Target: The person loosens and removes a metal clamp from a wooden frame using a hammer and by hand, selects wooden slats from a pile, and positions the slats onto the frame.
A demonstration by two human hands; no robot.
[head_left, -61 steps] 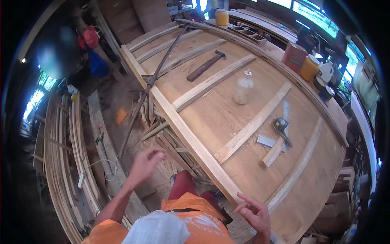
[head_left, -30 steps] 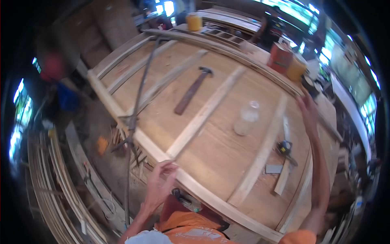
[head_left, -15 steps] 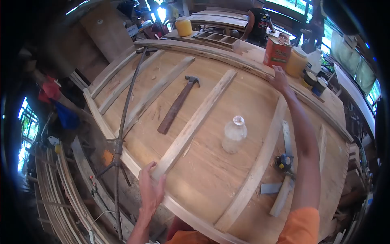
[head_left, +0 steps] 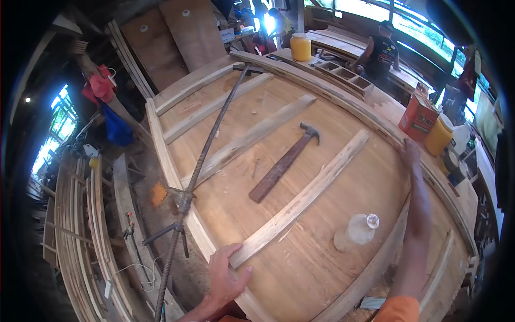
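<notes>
My left hand (head_left: 228,276) is closed on the near rail (head_left: 201,228) of a wooden frame, its thumb and fingers about the end of a loose-looking slat (head_left: 303,198). Across the panel (head_left: 300,252), my right hand (head_left: 410,154) grips the far rail (head_left: 343,99); its fingertips are partly hidden. A claw hammer (head_left: 281,163) with a dark wooden handle lies left of that slat. To the slat's right stands a clear, whitish bottle (head_left: 356,232). A long bar clamp (head_left: 206,153) spans the frame at left.
Behind the far rail stand a red tin (head_left: 418,116), a yellow tub (head_left: 439,135) and another yellow jar (head_left: 301,47). A person (head_left: 381,52) in a dark sleeveless top is at the back. Long boards (head_left: 75,231) lie at the lower left.
The view has swung left, so the frame, hammer and bottle sit farther right and lower. Both hands stay at their rails. The tape measure no longer shows.
</notes>
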